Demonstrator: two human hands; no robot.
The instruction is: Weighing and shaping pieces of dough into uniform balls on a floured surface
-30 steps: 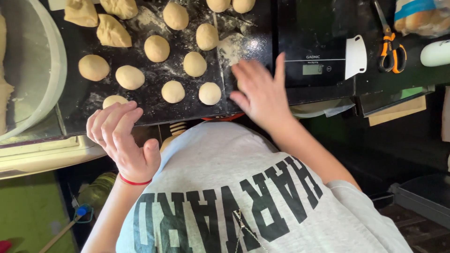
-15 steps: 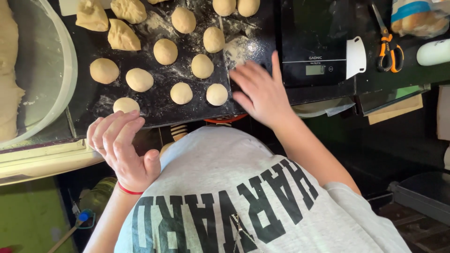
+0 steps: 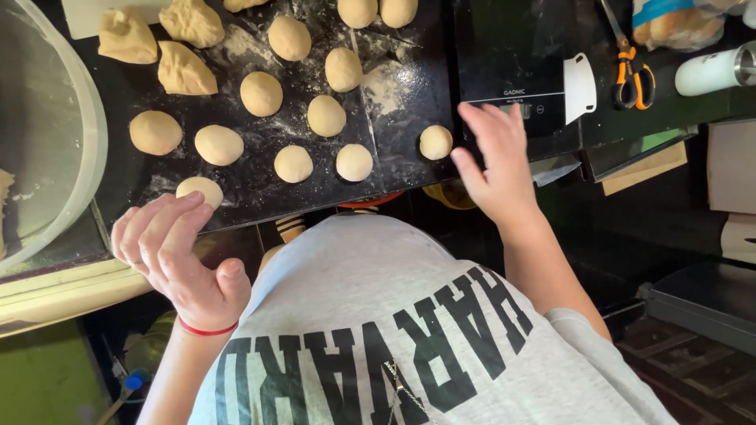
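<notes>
The person's right hand [image 3: 494, 161] hovers with its fingers spread wide and holds nothing; it is over the black counter where the floured dark worktop [image 3: 409, 118] meets the flat black kitchen scale [image 3: 512, 71], its fingertips over the scale's near edge. Just beside its thumb lies a small round ball of pale dough [image 3: 435, 142], apart from the hand, at the worktop's near right corner. The left hand [image 3: 175, 253] is raised in front of the near left edge of the worktop, loosely open with the fingers curved, also empty; its fingertips reach close to another round dough ball [image 3: 200, 190] that sits at the near edge, though whether they touch it cannot be told. A thin red band [image 3: 206, 330] circles the left wrist.

More smooth dough balls lie in loose rows across the middle of the worktop, and rough uncut lumps of dough [image 3: 185, 67] rest toward the far left corner. A large translucent round bowl [image 3: 75, 142] stands off the left edge. Beyond the scale, near the far right of the counter, lie orange-handled scissors [image 3: 630, 67], a white plastic scraper [image 3: 580, 85] and a white cylindrical bottle [image 3: 713, 71]. The person wears a grey shirt [image 3: 394, 315]
</notes>
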